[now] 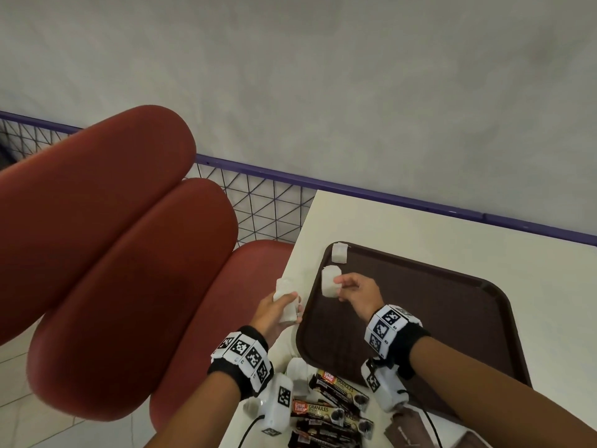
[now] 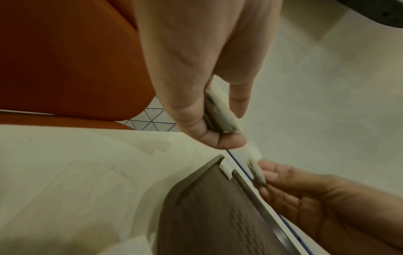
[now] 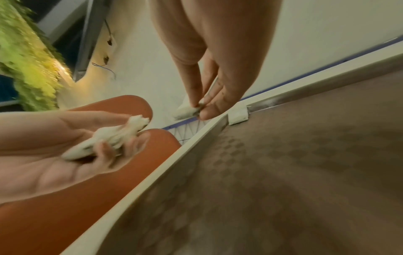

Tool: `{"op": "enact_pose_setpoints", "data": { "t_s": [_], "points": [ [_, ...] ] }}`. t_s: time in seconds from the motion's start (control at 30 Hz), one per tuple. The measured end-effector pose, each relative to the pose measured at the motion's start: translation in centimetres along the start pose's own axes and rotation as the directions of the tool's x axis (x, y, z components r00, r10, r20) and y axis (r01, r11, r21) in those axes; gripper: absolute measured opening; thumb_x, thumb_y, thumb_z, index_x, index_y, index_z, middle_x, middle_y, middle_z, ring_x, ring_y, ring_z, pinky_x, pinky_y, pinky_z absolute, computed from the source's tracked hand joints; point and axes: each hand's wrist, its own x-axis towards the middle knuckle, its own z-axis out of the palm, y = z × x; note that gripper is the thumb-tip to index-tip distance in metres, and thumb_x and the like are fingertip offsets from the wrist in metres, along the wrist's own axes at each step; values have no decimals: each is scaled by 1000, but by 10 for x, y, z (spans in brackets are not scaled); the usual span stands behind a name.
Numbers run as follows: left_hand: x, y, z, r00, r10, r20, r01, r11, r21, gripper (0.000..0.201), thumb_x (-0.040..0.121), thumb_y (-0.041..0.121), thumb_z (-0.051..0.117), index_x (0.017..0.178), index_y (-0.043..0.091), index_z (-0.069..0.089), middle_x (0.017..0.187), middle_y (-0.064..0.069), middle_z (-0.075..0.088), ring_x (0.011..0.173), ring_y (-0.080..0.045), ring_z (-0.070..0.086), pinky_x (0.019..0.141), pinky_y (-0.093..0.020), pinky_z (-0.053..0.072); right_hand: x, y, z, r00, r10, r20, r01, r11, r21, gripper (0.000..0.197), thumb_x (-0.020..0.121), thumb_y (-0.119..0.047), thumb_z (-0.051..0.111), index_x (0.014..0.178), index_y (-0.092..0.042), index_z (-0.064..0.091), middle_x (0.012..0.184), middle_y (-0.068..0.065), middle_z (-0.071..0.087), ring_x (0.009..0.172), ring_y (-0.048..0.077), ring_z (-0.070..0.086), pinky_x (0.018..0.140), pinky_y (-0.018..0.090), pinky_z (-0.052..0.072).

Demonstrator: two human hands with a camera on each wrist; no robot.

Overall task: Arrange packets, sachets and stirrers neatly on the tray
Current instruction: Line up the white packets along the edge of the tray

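So far one white sachet (image 1: 339, 252) lies on the tray (image 1: 420, 318); right hand (image 1: 357, 294) pinches a second sachet (image 1: 330, 281); left hand (image 1: 274, 313) grips spare sachets (image 1: 286, 302); coffee packets (image 1: 329, 412) remain off-tray.

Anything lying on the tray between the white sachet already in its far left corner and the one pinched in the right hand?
Nothing: the head view shows bare brown tray between the corner sachet and the pinched sachet.

Red cushioned seats (image 1: 106, 240), purple-railed wire fence (image 1: 265, 205), cream table (image 1: 452, 227)
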Motion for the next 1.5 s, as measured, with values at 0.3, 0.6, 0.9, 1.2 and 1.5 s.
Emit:
{"op": "enact_pose_setpoints", "data": {
  "t_s": [0.3, 0.6, 0.9, 1.2, 1.5],
  "points": [
    [6, 6, -20, 999, 17, 34, -15, 998, -54, 35, 84, -16, 33, 108, 0, 52, 102, -15, 48, 83, -21, 54, 58, -23, 56, 72, 8, -2, 971, 51, -233, -109, 964, -242, 29, 77, 13, 52, 92, -6, 67, 94, 15, 65, 82, 21, 56, 78, 26, 48],
    [-3, 17, -30, 995, 64, 78, -58, 995, -78, 34, 86, -15, 32, 102, 5, 55, 104, -16, 48, 86, -22, 54, 66, -25, 56, 85, 5, 16, 994, 82, -79, -110, 863, -493, 37, 84, 14, 45, 116, 0, 58, 128, 18, 48, 115, 31, 53, 93, 29, 42],
    [3, 16, -40, 997, 39, 70, -34, 996, -81, 35, 91, -11, 38, 123, -2, 48, 111, -19, 51, 92, -25, 58, 68, -26, 59, 87, 13, 20, 995, 78, -68, -102, 833, -544, 42, 87, 7, 49, 128, -1, 51, 141, 17, 34, 132, 29, 33, 104, 22, 29],
    [6, 18, -36, 997, 43, 60, -40, 998, -49, 28, 90, -11, 42, 116, -3, 51, 112, -18, 53, 96, -26, 58, 68, -25, 59, 90, 9, 22, 993, 109, -44, -114, 804, -584, 47, 89, 0, 51, 135, -5, 44, 144, 15, 32, 134, 31, 30, 107, 26, 28],
    [-1, 18, -13, 996, 18, 93, -18, 1000, -6, 26, 91, -11, 35, 98, 3, 56, 104, -14, 55, 96, -26, 59, 75, -29, 56, 56, 6, 9, 999, 43, -32, -52, 900, -433, 37, 81, -1, 61, 118, -8, 57, 131, 17, 40, 119, 31, 47, 101, 34, 41]
  ]
}}
